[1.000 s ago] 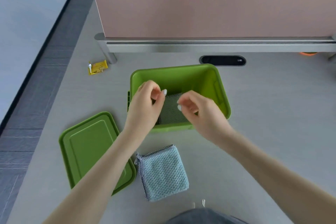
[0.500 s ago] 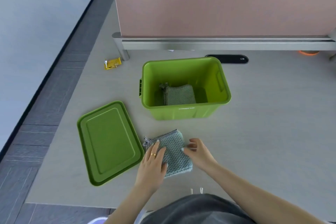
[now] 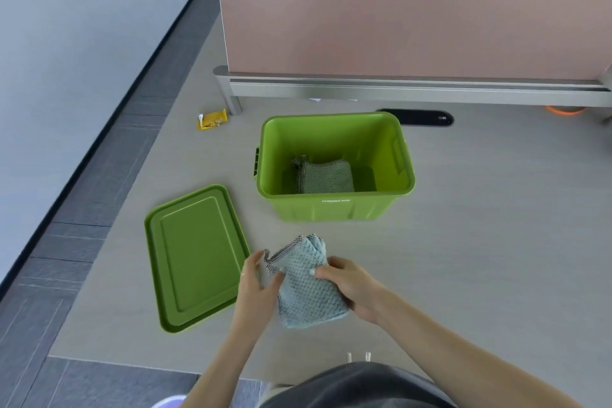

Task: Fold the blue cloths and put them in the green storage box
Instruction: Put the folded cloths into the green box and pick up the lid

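Furthest left, a yellow snack packet (image 3: 212, 119) lies near the back of the counter (image 3: 496, 242), close to the metal foot of the pink divider (image 3: 414, 30). Nearer the person, the green lid (image 3: 196, 257) lies flat on the counter, just beside the left hand (image 3: 256, 286). That hand grips the left edge of a folded blue cloth (image 3: 306, 288), thumb on the top face and fingers curled behind the dark-trimmed edge. The cloth is held in front of the green storage box (image 3: 334, 209), well short of it, with its far corner raised and bunched; whether its near end touches the counter cannot be told. The right hand (image 3: 356, 286) clamps the cloth's right side, thumb pressed on top and fingers wrapped underneath. Behind the hands, the storage box stands open and upright on the counter, and a second folded cloth (image 3: 326, 177) lies flat on its floor, toward the left side. Beyond the box, a black cable slot (image 3: 419, 117) is set into the counter, and further right an orange object (image 3: 564, 109) shows partly under the divider rail.
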Motion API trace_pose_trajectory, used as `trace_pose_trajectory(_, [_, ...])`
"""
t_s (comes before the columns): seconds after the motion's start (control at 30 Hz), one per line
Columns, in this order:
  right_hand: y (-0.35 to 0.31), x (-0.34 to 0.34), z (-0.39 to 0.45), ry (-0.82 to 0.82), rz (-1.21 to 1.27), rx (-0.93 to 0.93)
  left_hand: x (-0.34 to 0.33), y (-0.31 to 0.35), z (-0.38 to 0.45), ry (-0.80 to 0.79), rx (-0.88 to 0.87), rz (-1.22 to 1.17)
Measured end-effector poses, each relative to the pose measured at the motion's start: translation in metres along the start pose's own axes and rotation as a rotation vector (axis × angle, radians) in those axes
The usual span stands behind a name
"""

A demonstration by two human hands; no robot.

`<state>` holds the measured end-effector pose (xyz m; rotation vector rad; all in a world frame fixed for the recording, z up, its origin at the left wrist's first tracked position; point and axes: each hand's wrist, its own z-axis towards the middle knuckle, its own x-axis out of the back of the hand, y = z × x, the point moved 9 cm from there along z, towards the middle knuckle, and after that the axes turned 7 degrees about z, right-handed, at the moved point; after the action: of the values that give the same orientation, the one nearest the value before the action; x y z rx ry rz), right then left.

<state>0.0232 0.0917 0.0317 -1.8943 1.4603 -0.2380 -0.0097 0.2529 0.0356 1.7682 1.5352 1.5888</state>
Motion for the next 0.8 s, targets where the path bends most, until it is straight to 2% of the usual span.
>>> trace_pose_trajectory(0.07, [-0.021,-0.006,-0.021,-0.081,0.070,0.022,0.002,0.003,-0.007,-0.108,0.121,-0.219])
trace_pose_trajectory(0.17, [-0.060,-0.010,-0.054,-0.220,0.241,0.080,-0.005,0.025,-0.022,-0.367,0.296,-0.632])
trace_pose_trajectory(0.23, [-0.088,-0.007,-0.072,-0.264,0.295,0.134,0.001,0.054,-0.027,-0.465,0.309,-0.777])
trace_pose_trajectory(0.3, [-0.115,0.002,-0.080,-0.243,0.294,0.193,0.010,0.093,-0.025,-0.533,0.242,-0.782])
trace_pose_trajectory(0.43, [-0.174,0.029,-0.072,-0.047,0.194,0.336,0.023,0.157,0.013,-0.490,0.107,-0.611])
trace_pose_trajectory(0.5, [-0.202,0.037,-0.067,0.010,0.189,0.382,0.016,0.184,0.035,-0.535,0.092,-0.618])
trace_pose_trajectory(0.6, [-0.234,0.032,-0.064,-0.106,0.274,0.405,-0.003,0.210,0.062,-0.695,0.131,-0.829])
trace_pose_trajectory(0.7, [-0.252,0.026,-0.057,-0.228,0.360,0.389,-0.022,0.232,0.070,-0.972,0.102,-0.970])
trace_pose_trajectory(0.73, [-0.255,0.028,-0.050,-0.230,0.373,0.390,-0.024,0.235,0.076,-0.967,0.089,-0.980])
trace_pose_trajectory(0.8, [-0.254,0.041,-0.031,-0.151,0.346,0.388,-0.023,0.229,0.095,-0.805,0.131,-0.949])
